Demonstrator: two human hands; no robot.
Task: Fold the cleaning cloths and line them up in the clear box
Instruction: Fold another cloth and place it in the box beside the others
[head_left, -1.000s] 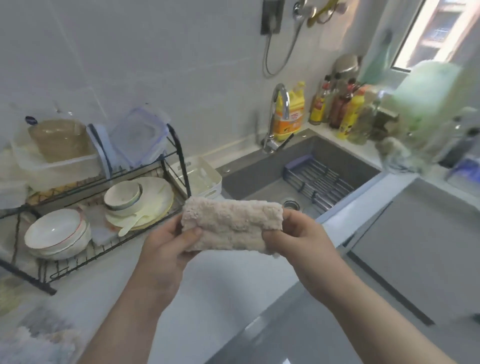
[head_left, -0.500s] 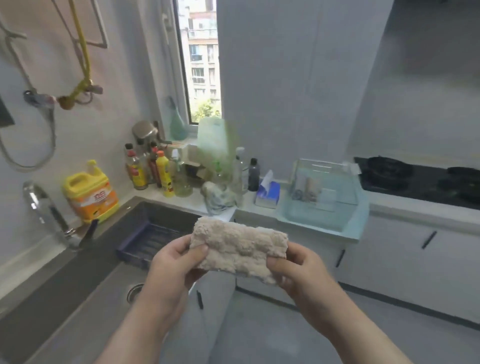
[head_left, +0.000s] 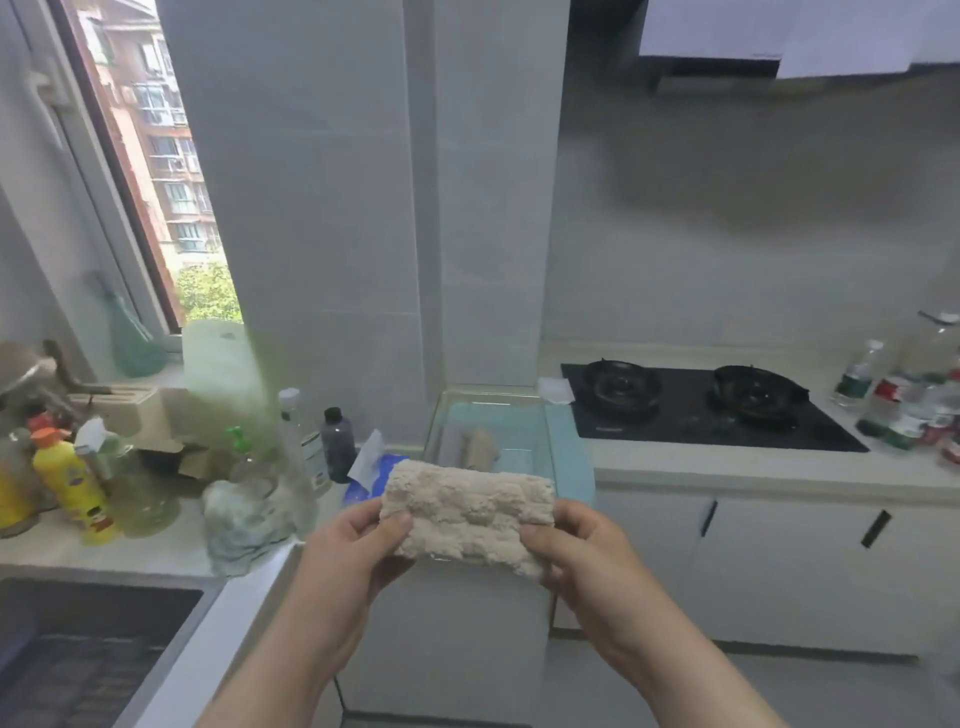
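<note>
folded cloth (head_left: 467, 512): beige, nubbly | box (head_left: 566, 457): clear, bluish tint | hob (head_left: 696, 410): black | squeeze bottle (head_left: 70, 480): yellow, orange cap | cupboards (head_left: 779, 566): white

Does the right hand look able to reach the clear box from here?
Probably yes. The clear box stands on the counter just beyond the right hand, its top looks open, and nothing lies between them. But that hand and the left hand both grip the folded cloth.
</note>
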